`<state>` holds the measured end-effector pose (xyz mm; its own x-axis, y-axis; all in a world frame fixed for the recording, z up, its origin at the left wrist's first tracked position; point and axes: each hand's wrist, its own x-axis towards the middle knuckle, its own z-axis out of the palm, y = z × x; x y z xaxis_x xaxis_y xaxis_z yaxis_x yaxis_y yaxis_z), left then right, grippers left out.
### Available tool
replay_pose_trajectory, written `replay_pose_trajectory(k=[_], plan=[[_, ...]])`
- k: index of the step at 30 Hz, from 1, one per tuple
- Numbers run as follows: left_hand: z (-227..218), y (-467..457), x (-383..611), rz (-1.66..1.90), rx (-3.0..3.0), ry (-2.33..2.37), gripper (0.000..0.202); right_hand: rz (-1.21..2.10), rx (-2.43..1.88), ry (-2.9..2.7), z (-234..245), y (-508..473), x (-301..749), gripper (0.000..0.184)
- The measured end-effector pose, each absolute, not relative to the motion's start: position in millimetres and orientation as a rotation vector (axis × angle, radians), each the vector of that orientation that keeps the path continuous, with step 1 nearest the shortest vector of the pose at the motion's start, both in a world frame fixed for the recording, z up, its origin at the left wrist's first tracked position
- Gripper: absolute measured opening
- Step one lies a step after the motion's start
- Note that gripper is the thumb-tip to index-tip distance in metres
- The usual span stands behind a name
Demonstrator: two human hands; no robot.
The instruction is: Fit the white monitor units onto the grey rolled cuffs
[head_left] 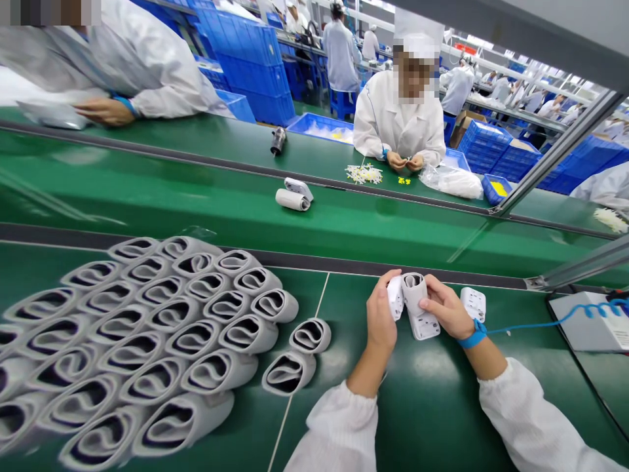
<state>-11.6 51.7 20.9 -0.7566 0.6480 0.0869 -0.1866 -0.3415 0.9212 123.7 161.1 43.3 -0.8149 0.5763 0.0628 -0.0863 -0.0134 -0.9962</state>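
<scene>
My left hand [382, 311] is closed around a white plastic housing [394, 300], which looks like a wrist blood pressure monitor unit. Thumb and fingers of my right hand [448, 312] grip a rolled grey cuff [413, 287], held right beside that housing. Whether cuff and housing are joined cannot be made out. Just below the cuff, a second white housing [425, 326] with small slots shows on the green bench. Another white housing [474, 304] rests to the right of my right hand, near a blue wrist strap [472, 334].
Many rolled grey cuffs [164, 354] stand packed at left; two cuffs [295, 354] sit apart. A monitor with cuff [295, 195] lies on the green conveyor [221, 219]. A grey box [590, 321] and blue coiled cord [555, 322] are at right. Co-workers [403, 118] sit opposite.
</scene>
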Motion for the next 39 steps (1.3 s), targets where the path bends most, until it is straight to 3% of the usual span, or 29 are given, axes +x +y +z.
replay_pose_trajectory(k=[12,25,35,39], plan=[[10,49,-6,2.15,0.703,1.364,0.071,1.659,-0.546,-1.91,39,155,119,0.044],[3,53,-12,1.988,0.874,1.681,0.067,1.671,-0.478,-1.824,31,166,117,0.053],[16,53,-22,2.002,0.792,1.552,0.038,1.533,-0.353,-2.064,42,177,129,0.048],[20,55,-20,1.963,0.679,1.369,0.038,1.467,-0.328,-2.172,51,183,137,0.048]])
